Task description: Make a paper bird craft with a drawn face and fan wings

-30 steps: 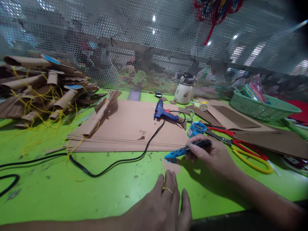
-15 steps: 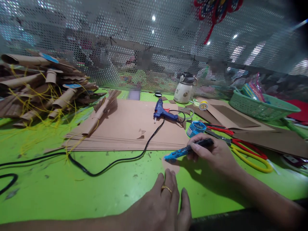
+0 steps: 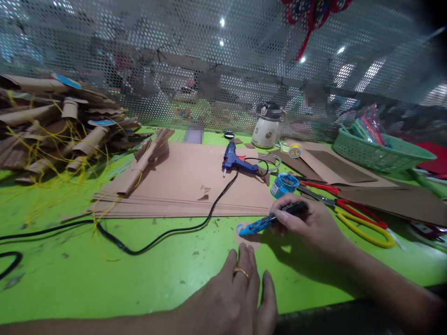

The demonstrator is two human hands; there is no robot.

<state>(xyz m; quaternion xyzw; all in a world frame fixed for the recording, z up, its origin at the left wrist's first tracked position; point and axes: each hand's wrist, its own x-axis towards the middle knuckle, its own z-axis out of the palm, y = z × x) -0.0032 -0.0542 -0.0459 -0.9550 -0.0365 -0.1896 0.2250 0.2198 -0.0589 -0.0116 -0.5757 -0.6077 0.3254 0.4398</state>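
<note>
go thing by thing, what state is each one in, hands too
paper disc: flat, partly marked blue
blue-tipped tool: tip at the disc
right hand: gripping the tool
left hand: open, fingers at the disc's near edge
jar: open, blue-smeared
glue gun: lying on stacked paper
bottle: upright, lid on
scissors: lying down, unheld
basket: upright, loaded

Bright green smooth tabletop (image 3: 139, 284), dark specks scattered on it. Directly on it: pile of rolled brown-paper bundles with yellow string (image 3: 91, 140) at left; stack of flat tan cardboard sheets (image 3: 188, 177), centre; black rubbery cord (image 3: 190, 228) across the front. Round tan paper disc (image 3: 254, 241) lies near the stack; red-and-yellow-handled metal scissors (image 3: 349, 227) at right.
</note>
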